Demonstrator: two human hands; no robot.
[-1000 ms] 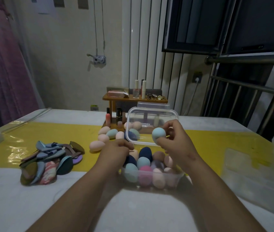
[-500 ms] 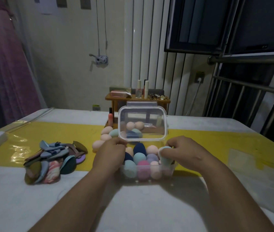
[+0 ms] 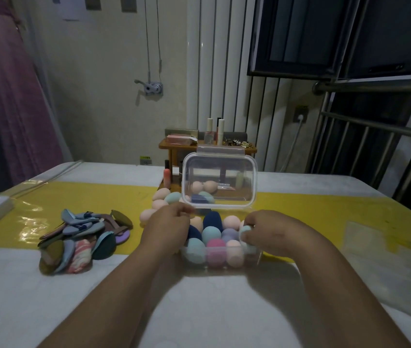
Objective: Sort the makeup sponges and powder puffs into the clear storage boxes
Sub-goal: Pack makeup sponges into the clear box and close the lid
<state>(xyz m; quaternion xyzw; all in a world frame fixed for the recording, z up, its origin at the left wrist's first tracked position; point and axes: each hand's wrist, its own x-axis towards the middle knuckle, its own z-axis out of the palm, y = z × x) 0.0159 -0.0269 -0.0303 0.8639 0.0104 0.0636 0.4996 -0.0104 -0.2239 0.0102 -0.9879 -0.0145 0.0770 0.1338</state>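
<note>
On a white surface (image 3: 48,297), a person's right hand (image 3: 272,232) pinches a pale teal egg-shaped sponge (image 3: 246,231) in curled fingers at the right end of a clear plastic storage box (image 3: 224,263) already packed with sponges. The left hand (image 3: 166,227) curls at the box's left rim; whether it holds anything cannot be told. Forced into so tight a row, the sponge may spring out or push its neighbours over the wall. The upright clear hinged lid (image 3: 219,177) partly screens loose peach and teal sponges (image 3: 160,197) behind, and a heap of flat powder puffs (image 3: 79,237) lies unsorted, well apart to the left.

Clear glossy plastic box (image 3: 220,259), matt sponges (image 3: 210,234)
</note>
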